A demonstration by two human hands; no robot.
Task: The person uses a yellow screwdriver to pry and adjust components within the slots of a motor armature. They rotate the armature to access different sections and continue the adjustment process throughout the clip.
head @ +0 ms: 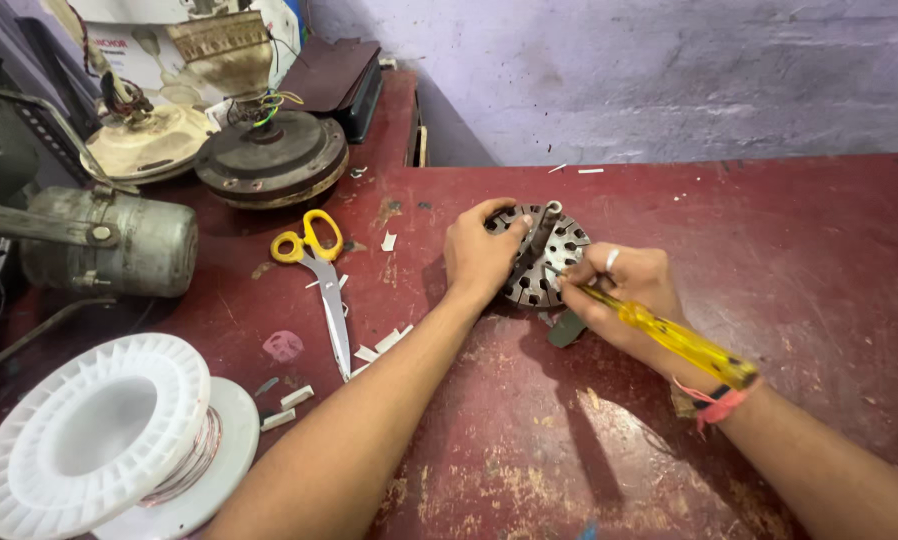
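Fingers of the left hand (479, 255) curl over the upper left rim of a round slotted grey metal stator core (547, 258), thumb across its top, pressing it down. Fingers of the right hand (624, 295) are pinched together round a screwdriver with a clear yellow plastic handle (681, 342); its tip meets the core's lower right slots, just beside the fingertips. A ring sits on one right finger, red thread at the wrist.

Surface: worn dark red table (789, 260), paint scuffed, scattered with small white paper strips (379, 345). Behind it, a patchy lilac plastered wall (619, 70).

Left to right on the table: a white plastic spool wound with copper wire (119, 440) at the near left edge; a grey cylindrical metal motor (119, 245) behind it; a cream ceiling-fan housing (154, 140) and a dark rusty round fan motor with coloured wires (272, 155) at the back; yellow-handled steel scissors (319, 270) lying open-end toward the viewer, well left of the core. Core lies mid-table, between both hands.
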